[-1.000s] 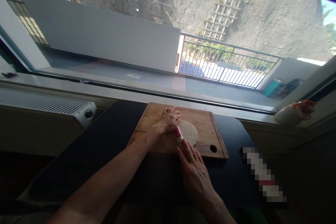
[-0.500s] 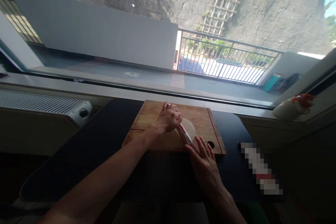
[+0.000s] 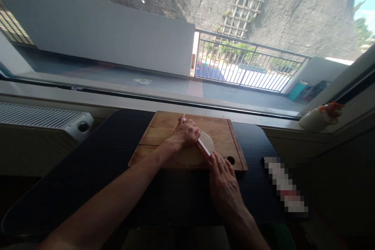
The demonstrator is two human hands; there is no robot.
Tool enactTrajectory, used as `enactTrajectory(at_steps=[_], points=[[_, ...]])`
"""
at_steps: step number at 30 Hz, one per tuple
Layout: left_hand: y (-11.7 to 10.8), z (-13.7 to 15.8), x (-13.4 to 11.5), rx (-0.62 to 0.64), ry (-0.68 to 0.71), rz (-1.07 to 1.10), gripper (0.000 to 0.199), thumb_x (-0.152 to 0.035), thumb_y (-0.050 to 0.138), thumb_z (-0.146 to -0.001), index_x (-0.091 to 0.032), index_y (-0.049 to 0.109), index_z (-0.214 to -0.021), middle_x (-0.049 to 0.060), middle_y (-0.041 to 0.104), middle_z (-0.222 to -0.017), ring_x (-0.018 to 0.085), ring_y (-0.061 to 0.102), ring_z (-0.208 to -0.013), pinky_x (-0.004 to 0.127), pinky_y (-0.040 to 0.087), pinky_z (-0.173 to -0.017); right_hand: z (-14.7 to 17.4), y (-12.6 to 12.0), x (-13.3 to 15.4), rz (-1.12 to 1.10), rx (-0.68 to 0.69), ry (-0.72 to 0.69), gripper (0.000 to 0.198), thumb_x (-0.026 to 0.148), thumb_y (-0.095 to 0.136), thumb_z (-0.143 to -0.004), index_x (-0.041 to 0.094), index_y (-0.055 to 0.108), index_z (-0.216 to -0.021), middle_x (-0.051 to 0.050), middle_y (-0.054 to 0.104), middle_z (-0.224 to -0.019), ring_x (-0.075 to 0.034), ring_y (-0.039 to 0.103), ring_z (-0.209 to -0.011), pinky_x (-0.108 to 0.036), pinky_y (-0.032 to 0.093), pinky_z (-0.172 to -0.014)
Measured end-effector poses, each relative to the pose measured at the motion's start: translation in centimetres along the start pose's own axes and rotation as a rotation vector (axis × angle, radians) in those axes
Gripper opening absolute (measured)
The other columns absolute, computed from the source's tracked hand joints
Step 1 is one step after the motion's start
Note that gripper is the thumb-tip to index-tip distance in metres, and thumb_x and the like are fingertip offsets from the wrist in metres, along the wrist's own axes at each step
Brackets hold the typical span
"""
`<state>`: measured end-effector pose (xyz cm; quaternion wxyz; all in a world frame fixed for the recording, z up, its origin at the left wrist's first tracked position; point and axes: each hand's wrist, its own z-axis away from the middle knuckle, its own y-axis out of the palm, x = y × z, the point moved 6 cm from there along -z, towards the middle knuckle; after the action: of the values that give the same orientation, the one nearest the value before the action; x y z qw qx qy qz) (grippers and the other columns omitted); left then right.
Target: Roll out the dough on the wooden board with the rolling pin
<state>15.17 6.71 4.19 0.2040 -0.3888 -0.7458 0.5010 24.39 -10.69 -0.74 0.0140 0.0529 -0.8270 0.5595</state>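
Note:
On a wooden cutting board [image 3: 221,125] lies a flat, pale round of dough [image 3: 207,139]. A slim, shiny rolling pin [image 3: 203,150] with red on its surface slants across the dough. My left hand [image 3: 187,131] is wrapped round its far end, knuckles up. My right hand [image 3: 222,175] rests over the near end, fingers close together and bent down onto it; the thumb is mostly hidden. Part of the dough shows under my left forearm, and both ends of the pin are covered by my hands.
The board lies on a dark table [image 3: 88,172] below a wide window. A phone-shaped object [image 3: 285,185] with a blurred-out face is at the table's right. A white radiator [image 3: 43,119] stands left; a pale pot [image 3: 315,120] sits on the sill at right.
The rolling pin has turned about its length, so its red-and-white print looks different. My right fingers have drawn closer together over its near end. The whole view has shifted slightly.

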Motion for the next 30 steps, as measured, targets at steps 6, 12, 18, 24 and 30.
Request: enactTrajectory(at_steps=[6,12,18,24,30], points=[[0.4,-0.5,-0.7,0.030,0.015,-0.006,0.038,-0.030,0.034,-0.089,-0.021,0.067,-0.074,0.005,0.067,-0.085,0.021,0.055,-0.093,0.052,0.015,-0.107,-2.1,-0.2,-2.1,0.060,0.035,0.131,0.045,0.035,0.028,-0.096,0.018,0.040,-0.136,-0.008,0.040,-0.142,-0.023,0.026,-0.135,-0.047,0.016,-0.110],[0.6,-0.4,-0.8,0.027,0.003,-0.014,0.035,-0.030,0.036,-0.088,-0.020,0.068,-0.078,0.006,0.067,-0.090,0.021,0.055,-0.095,0.053,0.016,-0.105,-1.7,-0.1,-0.7,0.054,0.039,0.080,0.054,0.040,0.030,-0.095,0.012,0.032,-0.140,-0.012,0.033,-0.145,-0.024,0.023,-0.136,-0.045,0.015,-0.110],[1.2,-0.6,-1.0,0.046,-0.018,-0.027,0.039,-0.032,0.032,-0.090,-0.020,0.068,-0.082,0.007,0.066,-0.090,0.022,0.055,-0.093,0.052,0.019,-0.103,-4.4,-0.1,-2.8,0.063,0.099,0.204,0.050,0.042,0.024,-0.096,0.016,0.044,-0.133,-0.011,0.047,-0.136,-0.027,0.031,-0.132,-0.051,0.018,-0.107],[1.3,-0.5,-1.1,0.061,-0.025,-0.028,0.037,-0.034,0.034,-0.089,-0.021,0.068,-0.082,0.006,0.066,-0.089,0.022,0.055,-0.091,0.050,0.020,-0.102,-4.5,0.1,-1.7,0.045,0.085,0.116,0.053,0.042,0.028,-0.095,0.012,0.033,-0.139,-0.011,0.041,-0.141,-0.025,0.026,-0.134,-0.046,0.015,-0.109],[1.5,-1.0,-1.0,0.069,-0.078,-0.032,0.040,-0.037,0.032,-0.089,-0.019,0.066,-0.080,0.009,0.065,-0.087,0.025,0.056,-0.088,0.049,0.030,-0.090,-7.2,0.3,-5.2,0.071,0.127,0.257,0.047,0.041,0.021,-0.096,0.020,0.047,-0.130,-0.009,0.047,-0.136,-0.026,0.030,-0.132,-0.051,0.017,-0.106]])
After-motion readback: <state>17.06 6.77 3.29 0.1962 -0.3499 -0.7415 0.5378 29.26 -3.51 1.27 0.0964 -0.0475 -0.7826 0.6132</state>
